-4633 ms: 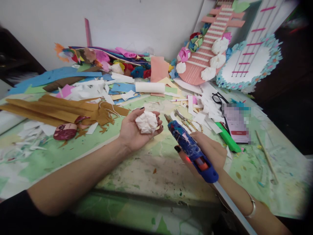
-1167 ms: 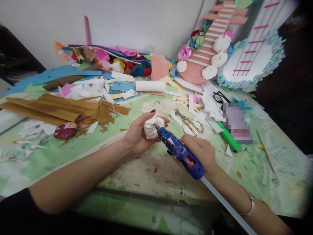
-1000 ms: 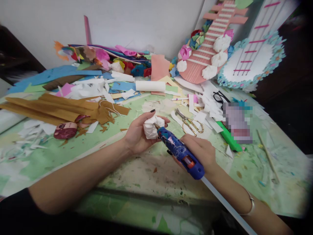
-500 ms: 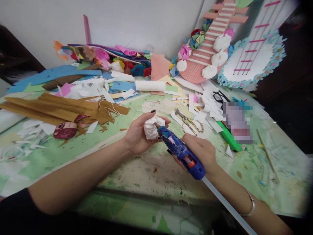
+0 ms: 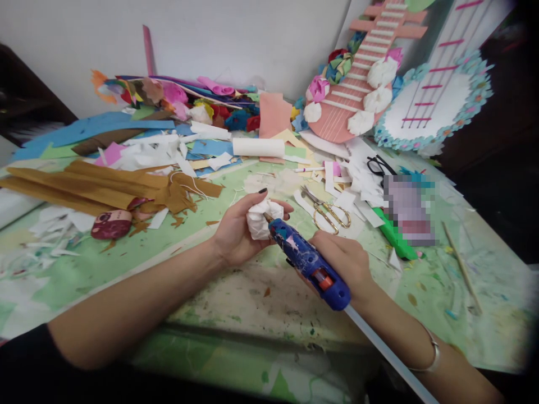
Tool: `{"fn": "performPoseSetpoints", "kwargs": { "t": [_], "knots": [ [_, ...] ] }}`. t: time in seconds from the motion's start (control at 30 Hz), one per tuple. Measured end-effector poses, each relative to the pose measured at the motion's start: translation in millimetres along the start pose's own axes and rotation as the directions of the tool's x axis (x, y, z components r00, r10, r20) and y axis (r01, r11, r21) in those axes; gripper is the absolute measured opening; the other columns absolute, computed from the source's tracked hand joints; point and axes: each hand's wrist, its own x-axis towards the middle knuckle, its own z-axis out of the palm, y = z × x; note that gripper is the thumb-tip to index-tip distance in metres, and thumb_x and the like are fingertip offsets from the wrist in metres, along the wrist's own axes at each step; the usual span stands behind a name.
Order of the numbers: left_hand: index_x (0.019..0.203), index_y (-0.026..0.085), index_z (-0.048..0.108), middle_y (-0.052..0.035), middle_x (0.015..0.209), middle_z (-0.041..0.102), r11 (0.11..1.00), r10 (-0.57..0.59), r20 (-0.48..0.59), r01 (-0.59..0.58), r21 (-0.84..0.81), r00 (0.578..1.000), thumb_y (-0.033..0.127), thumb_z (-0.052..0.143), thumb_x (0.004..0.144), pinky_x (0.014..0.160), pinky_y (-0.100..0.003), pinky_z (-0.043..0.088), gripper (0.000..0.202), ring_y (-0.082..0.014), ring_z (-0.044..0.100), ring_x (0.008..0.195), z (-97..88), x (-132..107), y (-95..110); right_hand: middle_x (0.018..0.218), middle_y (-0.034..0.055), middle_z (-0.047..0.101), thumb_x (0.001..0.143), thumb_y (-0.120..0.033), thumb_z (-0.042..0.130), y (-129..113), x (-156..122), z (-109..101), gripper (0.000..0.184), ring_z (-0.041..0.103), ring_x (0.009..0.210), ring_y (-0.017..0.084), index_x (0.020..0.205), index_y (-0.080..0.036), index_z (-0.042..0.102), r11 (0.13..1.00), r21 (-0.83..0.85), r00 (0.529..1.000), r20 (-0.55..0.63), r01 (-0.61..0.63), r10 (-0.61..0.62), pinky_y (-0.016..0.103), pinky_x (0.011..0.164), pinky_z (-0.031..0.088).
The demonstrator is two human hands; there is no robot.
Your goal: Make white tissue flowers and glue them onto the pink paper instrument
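Stained green tabletop (image 5: 261, 297) below, left grip (image 5: 233, 233) cups a crumpled white paper ball (image 5: 257, 223), right grip (image 5: 348, 259) a blue glue gun (image 5: 306, 255).

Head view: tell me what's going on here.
A person's left hand cups a white paper flower, thumb and fingers around it. The right hand holds a glue gun, its nozzle tip appearing to touch the flower. Scissors lie on the table just beyond the right hand, and paper scraps are strewn behind them.
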Motion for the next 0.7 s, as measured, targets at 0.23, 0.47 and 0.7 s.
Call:
{"fn": "performPoseSetpoints", "kwargs": {
  "t": [0.23, 0.47, 0.7],
  "knots": [
    [0.088, 0.011, 0.073, -0.0083, 0.081, 0.068, 1.0, -0.012, -0.02, 0.012, 0.005, 1.0, 0.042, 0.059, 0.082, 0.064, -0.027, 0.05, 0.034, -0.0171, 0.061, 0.067, 0.8, -0.4, 1.0, 0.062, -0.0026, 0.041, 0.085, -0.026, 0.05, -0.6, 1.4, -0.8, 0.012, 0.036, 0.054, 0.011, 0.075, -0.02, 0.049, 1.0, -0.019, 1.0, -0.013, 0.003, -0.003, 0.026, 0.049, 0.027],
    [0.09, 0.007, 0.073, -0.0088, 0.08, 0.067, 0.999, -0.028, -0.027, 0.027, -0.017, 0.999, 0.04, 0.051, 0.087, 0.063, -0.027, 0.053, 0.04, -0.0168, 0.061, 0.067, 1.6, -2.0, 2.2, 0.061, -0.0038, 0.039, 0.081, -0.023, 0.051, -1.6, 3.0, -3.6, 0.01, 0.036, 0.052, 0.01, 0.073, -0.02, 0.047, 0.999, -0.033, 1.0, -0.006, -0.017, 0.016, 0.025, 0.048, 0.027],
    [0.091, 0.006, 0.073, -0.0087, 0.081, 0.067, 1.0, -0.024, -0.026, 0.023, -0.021, 0.999, 0.039, 0.05, 0.088, 0.064, -0.027, 0.054, 0.04, -0.0165, 0.061, 0.068, 1.4, -1.3, 2.2, 0.06, -0.0035, 0.04, 0.082, -0.021, 0.053, -3.5, 4.9, -6.0, 0.01, 0.036, 0.051, 0.01, 0.072, -0.019, 0.049, 0.999, -0.037, 1.0, -0.01, 0.0, 0.0, 0.025, 0.047, 0.028]
  ]
}}
